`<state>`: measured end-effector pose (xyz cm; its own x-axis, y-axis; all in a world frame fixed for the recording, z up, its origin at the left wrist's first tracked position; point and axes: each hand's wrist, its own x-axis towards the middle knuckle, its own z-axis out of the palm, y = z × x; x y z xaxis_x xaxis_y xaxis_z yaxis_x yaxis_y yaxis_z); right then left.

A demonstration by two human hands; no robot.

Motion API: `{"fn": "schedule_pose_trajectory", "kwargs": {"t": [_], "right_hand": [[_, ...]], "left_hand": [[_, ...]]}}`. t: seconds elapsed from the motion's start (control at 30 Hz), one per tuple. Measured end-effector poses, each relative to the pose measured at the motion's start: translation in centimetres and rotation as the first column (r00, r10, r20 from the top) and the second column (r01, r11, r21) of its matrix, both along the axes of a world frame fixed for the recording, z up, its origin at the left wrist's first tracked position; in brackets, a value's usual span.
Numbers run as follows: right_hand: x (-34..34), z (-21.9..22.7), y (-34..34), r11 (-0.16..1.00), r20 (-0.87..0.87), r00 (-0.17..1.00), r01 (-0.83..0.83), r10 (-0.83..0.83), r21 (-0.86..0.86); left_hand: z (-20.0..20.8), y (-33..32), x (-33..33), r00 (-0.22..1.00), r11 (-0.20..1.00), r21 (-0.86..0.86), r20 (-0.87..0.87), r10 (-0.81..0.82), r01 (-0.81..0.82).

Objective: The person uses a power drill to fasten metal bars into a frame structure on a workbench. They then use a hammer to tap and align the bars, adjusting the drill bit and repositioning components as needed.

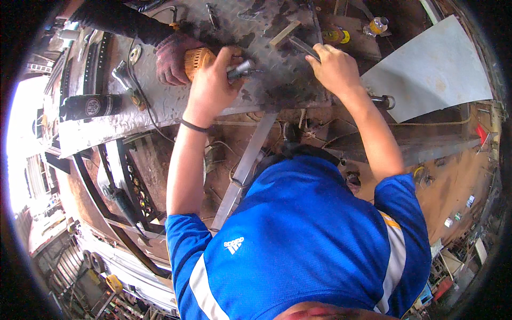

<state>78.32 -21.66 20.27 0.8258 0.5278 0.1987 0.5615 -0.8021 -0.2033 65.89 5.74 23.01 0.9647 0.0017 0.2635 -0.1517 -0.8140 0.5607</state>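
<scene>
My left hand (212,85) is wrapped round an orange power drill (198,61), just behind its silver chuck. A thin bit points right from the chuck, over the dark-stained metal sheet (290,88). A co-worker's gloved hand (172,60), with a dark sleeve, comes from the upper left and touches the rear of the drill. Farther right, my right hand (337,69) is closed on the grey handle of a T-shaped tool (303,46). Its yellowish crosspiece (285,33) rests on or just above the sheet; I cannot tell which.
A black cylinder (92,107) and a silver tool (122,74) with a cable lie on the left. Bottles (376,26) stand at the upper right, near a large pale sheet (429,72). An angle grinder (125,205) sits lower left. A long metal bar (245,168) slants beneath the sheet's edge.
</scene>
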Motion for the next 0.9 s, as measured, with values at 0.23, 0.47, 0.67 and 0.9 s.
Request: {"fn": "schedule_pose_trajectory", "kwargs": {"t": [0.23, 0.47, 0.67, 0.9], "right_hand": [[-1.6, 1.0, 6.6, 0.877, 0.012, 0.925, -0.365, 0.381, 0.311], [-1.2, 0.8, 9.8, 0.835, -0.156, 0.82, -0.543, 0.551, 0.091], [-1.2, -0.2, 10.2, 0.798, -0.071, 0.796, -0.594, 0.601, 0.099], [-1.4, 0.2, 10.2, 0.834, -0.039, 0.833, -0.55, 0.551, 0.031]], "left_hand": [[2.1, 2.5, 4.9, 0.925, 0.97, 0.071, -0.326, -0.198, 0.232], [1.8, 1.8, 3.3, 0.965, 0.99, 0.058, -0.24, -0.109, 0.126], [-1.6, 0.9, 0.2, 0.996, 0.982, 0.184, 0.09, 0.014, -0.03], [-1.6, 0.2, 0.1, 0.992, 0.959, 0.271, 0.118, 0.052, -0.082]]}}
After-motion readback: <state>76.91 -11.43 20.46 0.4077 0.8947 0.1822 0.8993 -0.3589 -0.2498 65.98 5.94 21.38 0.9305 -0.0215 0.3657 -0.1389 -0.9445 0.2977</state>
